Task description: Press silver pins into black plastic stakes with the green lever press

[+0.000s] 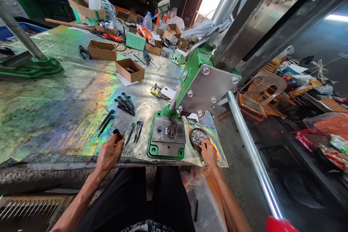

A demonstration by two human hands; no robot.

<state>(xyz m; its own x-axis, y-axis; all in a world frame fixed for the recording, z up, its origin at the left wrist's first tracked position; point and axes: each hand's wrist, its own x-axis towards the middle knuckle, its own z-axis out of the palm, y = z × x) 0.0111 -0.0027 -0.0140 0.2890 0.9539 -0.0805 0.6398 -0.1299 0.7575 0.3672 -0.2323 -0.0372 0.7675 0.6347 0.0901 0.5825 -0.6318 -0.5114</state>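
**Black plastic piece (117, 134) pinched in the left hand beside a green press**

The black plastic piece sticks out from the curled fingers of the left hand (109, 153), which is nearly closed on it just behind the near edge of the tabletop (62, 162). The right hand (208, 154) is bent downward, its fingertips (204, 145) at a round dark dish (192, 136) heaped with small silver metal pieces; whether it has hold of any, I cannot tell. The dish sits close to the tabletop's right edge, with a long steel pipe (252, 152) rising just beyond.

Between the hands stands a bench press with a green cast base (153, 148) and a steel die plate (168, 130), its bolted head (205, 88) overhanging the far side. Just left of the base lie three tapered black pieces (135, 131), then a pair (106, 123), with a tight bunch (125, 103) farther on. The iridescent sheet of the tabletop runs wide to the left, toward a second green press base (31, 67).

Farther away, an open cardboard box (129, 70) holds something dark, and a second box (102, 50) stands behind it. Beyond them are a green metal case (135, 41) and a plastic bottle (147, 21) among more cartons.
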